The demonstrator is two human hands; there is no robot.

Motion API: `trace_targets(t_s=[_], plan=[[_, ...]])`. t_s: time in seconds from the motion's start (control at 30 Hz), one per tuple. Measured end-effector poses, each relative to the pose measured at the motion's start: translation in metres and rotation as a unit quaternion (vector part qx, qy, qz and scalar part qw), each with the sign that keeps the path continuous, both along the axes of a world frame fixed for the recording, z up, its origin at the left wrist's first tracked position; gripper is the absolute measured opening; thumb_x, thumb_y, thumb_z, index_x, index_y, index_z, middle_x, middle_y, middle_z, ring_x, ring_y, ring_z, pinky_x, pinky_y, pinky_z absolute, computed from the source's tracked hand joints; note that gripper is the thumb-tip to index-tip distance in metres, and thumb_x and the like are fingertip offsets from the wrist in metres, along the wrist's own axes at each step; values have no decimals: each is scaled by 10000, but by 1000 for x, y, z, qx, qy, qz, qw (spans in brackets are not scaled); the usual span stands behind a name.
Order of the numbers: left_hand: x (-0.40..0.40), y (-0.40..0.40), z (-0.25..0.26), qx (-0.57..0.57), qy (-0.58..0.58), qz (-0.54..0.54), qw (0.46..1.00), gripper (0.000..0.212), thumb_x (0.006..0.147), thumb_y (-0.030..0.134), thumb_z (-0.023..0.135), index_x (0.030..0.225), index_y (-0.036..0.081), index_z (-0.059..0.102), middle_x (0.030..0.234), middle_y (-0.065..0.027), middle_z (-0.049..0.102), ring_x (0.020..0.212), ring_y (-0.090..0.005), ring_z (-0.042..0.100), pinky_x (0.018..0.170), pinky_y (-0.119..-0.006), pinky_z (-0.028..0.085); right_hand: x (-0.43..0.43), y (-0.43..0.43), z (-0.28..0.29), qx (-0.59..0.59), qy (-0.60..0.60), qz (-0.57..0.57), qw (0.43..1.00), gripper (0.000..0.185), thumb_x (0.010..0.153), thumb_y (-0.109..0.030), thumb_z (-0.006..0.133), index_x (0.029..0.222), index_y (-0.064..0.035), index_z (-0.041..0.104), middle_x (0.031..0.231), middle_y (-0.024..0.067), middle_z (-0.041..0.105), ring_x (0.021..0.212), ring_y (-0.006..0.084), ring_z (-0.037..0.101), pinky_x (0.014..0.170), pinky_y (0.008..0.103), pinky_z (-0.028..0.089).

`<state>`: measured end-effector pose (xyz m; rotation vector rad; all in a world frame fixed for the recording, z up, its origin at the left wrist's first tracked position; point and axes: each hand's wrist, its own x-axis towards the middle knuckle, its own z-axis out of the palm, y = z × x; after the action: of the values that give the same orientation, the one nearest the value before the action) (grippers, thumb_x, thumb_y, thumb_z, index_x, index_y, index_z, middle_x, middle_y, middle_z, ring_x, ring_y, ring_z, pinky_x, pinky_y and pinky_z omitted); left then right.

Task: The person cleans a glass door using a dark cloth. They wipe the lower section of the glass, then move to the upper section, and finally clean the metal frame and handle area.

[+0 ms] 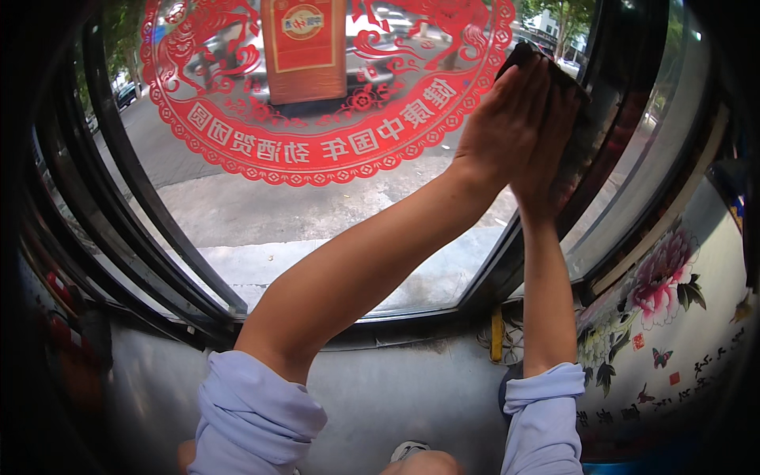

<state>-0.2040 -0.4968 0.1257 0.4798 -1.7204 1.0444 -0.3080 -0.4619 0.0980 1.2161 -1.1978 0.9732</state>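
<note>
Both my arms reach up and forward to the right edge of a glass door pane (356, 208). My left hand (504, 119) presses a dark cloth (519, 56) against the glass and the black frame. My right hand (549, 130) lies flat right beside it, on the same cloth. The fingers of both hands point up, and the palms are hidden. A round red paper-cut style decal (362, 145) with mirrored writing is on the pane, left of my hands. At its middle stands a red box picture (306, 53).
Black door frames (119, 178) stand at the left. A panel with painted peonies (659, 285) is at the right. A yellow strap (497, 335) and cords lie by the door's foot. Red objects (59, 285) sit at the far left. Beyond the glass is paving.
</note>
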Motion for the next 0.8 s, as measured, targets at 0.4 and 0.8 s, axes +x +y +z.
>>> trace_targets(t_s=[0.4,0.8], plan=[[62,-45,27,-73,34,-73,994,488,913,340,391,1342,121,469,1433,-14,401,1362,-154,291,1136,-355,190,56,-32,27,-70,-21,-8,997,585,978,-410,253,1365,13,366,1401,265,341,1305,467,292,1064,534,242],[258,-114,-4,-13,23,13,1000,509,925,397,398,1351,129,473,1440,-33,403,1340,-154,348,1152,-426,59,244,-94,20,22,-17,11,1000,661,922,-506,302,1311,22,386,1284,291,394,1189,492,364,975,543,294]])
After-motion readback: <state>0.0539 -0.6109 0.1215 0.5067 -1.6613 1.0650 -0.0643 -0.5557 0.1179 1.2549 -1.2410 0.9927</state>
